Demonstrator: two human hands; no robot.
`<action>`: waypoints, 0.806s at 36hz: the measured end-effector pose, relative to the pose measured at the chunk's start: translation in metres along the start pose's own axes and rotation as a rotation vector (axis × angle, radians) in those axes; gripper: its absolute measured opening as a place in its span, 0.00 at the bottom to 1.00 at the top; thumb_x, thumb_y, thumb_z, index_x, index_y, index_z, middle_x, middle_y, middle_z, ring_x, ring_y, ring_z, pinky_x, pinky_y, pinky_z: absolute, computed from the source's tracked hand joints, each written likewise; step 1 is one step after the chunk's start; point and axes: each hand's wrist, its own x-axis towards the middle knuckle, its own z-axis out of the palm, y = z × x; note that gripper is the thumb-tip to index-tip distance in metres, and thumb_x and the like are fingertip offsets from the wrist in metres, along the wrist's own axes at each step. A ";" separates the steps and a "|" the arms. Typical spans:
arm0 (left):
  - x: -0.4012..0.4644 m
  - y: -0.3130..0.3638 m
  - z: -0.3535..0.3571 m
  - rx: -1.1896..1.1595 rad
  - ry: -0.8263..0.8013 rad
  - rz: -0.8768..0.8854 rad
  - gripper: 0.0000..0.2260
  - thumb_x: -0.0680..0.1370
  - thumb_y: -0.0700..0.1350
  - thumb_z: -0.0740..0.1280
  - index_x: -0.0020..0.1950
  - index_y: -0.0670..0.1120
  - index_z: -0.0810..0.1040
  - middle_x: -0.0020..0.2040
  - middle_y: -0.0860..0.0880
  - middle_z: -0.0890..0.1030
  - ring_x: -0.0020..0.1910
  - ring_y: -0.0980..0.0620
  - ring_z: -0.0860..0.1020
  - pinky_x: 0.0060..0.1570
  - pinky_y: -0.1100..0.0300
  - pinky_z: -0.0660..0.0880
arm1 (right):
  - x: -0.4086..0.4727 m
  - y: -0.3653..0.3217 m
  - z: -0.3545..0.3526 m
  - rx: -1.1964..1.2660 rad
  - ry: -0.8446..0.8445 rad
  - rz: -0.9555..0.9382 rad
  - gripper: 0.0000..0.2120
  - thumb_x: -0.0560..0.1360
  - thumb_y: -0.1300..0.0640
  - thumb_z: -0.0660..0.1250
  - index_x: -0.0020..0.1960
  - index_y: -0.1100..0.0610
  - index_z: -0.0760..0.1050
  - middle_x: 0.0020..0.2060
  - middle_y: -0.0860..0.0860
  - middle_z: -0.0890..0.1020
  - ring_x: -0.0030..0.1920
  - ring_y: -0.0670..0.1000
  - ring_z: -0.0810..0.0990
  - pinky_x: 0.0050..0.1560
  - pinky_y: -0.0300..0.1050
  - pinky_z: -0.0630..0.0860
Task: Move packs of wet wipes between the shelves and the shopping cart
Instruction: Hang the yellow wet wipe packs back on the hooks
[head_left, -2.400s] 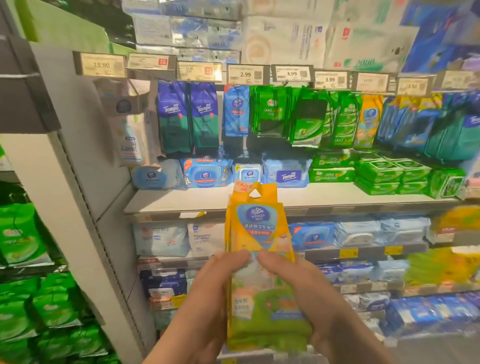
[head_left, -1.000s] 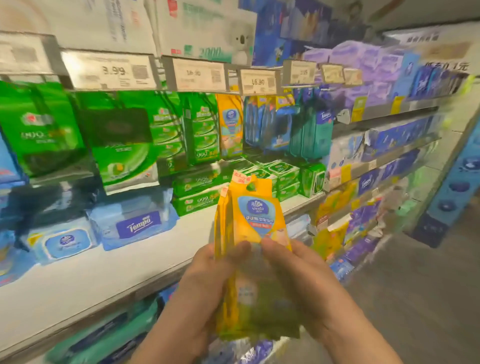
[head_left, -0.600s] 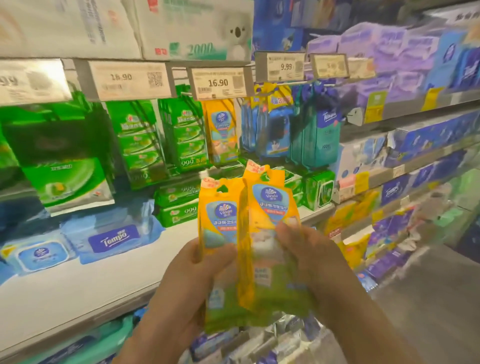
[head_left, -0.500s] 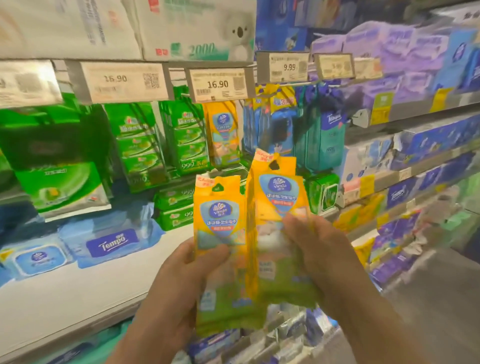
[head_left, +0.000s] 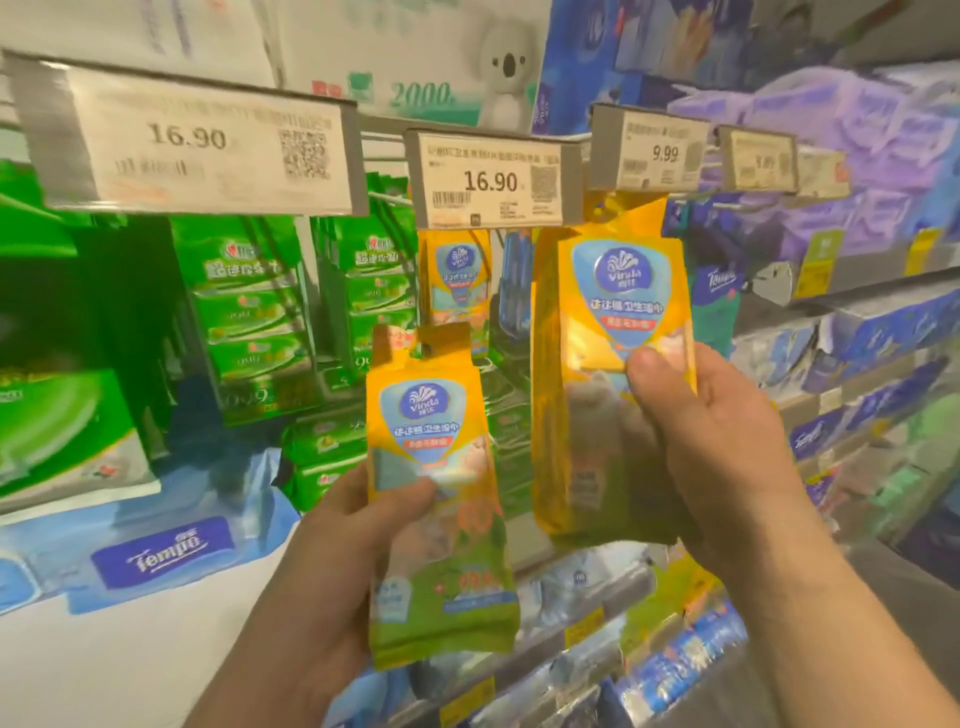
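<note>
R hand (head_left: 727, 457) grips one yellow Vinda wipes pack (head_left: 613, 374), thumb across its front and fingers wrapped behind, raised so the pack's top sits right at the 16.90 price tag (head_left: 491, 182). L hand (head_left: 343, 551) holds a second Vinda pack (head_left: 436, 499) lower down and slightly left, thumb pinching the front, fingers hidden behind it. The two packs are apart, not touching. Behind them, a matching yellow pack (head_left: 457, 275) hangs under that same tag, w/ green wipes packs (head_left: 244, 312) hanging to its left and a blue Tempo pack (head_left: 161, 551) lying on the white shelf board (head_left: 104, 675) below. Cart isn't in view. Judging by the lift toward the hanging row, the step looks like restocking: R pack goes back on the peg first. Peg tip itself is hidden behind the tag and pack, so can't tell if the hang hole has caught it. Next move needs the hole at the pack's top lined up w/ the peg and slid on, then same for the L pack. Risk: soft pouch flexes, hole may miss.
</note>
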 end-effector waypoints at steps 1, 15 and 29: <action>0.005 0.001 -0.001 -0.004 -0.018 0.001 0.13 0.73 0.36 0.66 0.56 0.38 0.82 0.51 0.33 0.84 0.43 0.36 0.85 0.42 0.39 0.82 | 0.004 0.000 0.002 0.014 -0.001 -0.018 0.14 0.69 0.45 0.68 0.50 0.50 0.82 0.38 0.44 0.86 0.38 0.46 0.83 0.36 0.45 0.81; 0.043 0.003 -0.007 0.031 -0.010 0.023 0.17 0.70 0.36 0.68 0.58 0.39 0.80 0.52 0.35 0.84 0.45 0.36 0.85 0.47 0.39 0.81 | 0.034 0.049 0.004 0.136 -0.049 0.060 0.03 0.76 0.54 0.69 0.45 0.52 0.77 0.28 0.43 0.78 0.25 0.44 0.74 0.24 0.36 0.70; 0.057 -0.005 0.016 -0.017 0.117 0.121 0.13 0.76 0.43 0.66 0.58 0.45 0.84 0.56 0.39 0.84 0.55 0.34 0.82 0.57 0.33 0.76 | 0.076 0.095 0.016 0.119 -0.119 0.101 0.25 0.69 0.30 0.70 0.47 0.52 0.80 0.36 0.49 0.83 0.34 0.49 0.80 0.34 0.44 0.76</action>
